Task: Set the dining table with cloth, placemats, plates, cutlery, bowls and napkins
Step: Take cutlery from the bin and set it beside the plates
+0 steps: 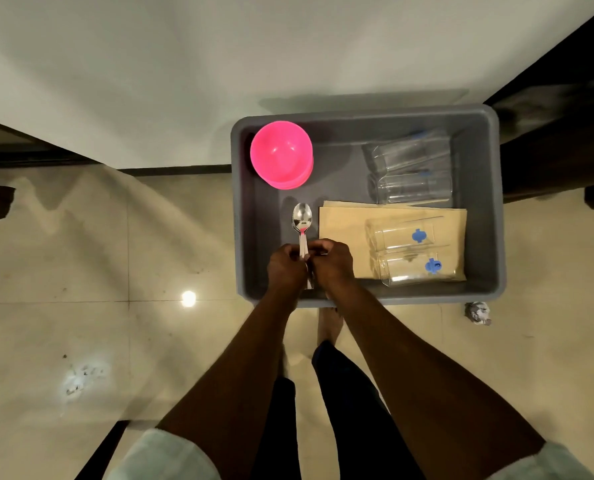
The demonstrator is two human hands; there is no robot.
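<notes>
Head view. You hold a nested stack of spoons [301, 223] with both hands, over the near-left part of a grey tub [364, 114] that sits on the tiled floor [81, 265]. Your left hand [286, 268] has its fingers curled round the handles from the left; your right hand [331, 263] pinches the same handles from the right. The two hands touch each other at the handles. The spoon bowls point away from you, just beyond your fingertips; the handle ends show below the hands, near the tub's near wall.

Beyond the grip and slightly left: a stack of pink bowls [281, 152], upright, in the far-left corner of the tub, well apart from the spoons.

Just right of the grip: a flat pile of tan napkins [344, 233] on the tub floor, close to your right hand; contact cannot be told. Two clear glasses with blue marks [406, 252] lie on their sides on the pile. Farther right and beyond: two more clear glasses [409, 168], also on their sides.

Right of the tub, on the floor: a crumpled paper ball [478, 312].
</notes>
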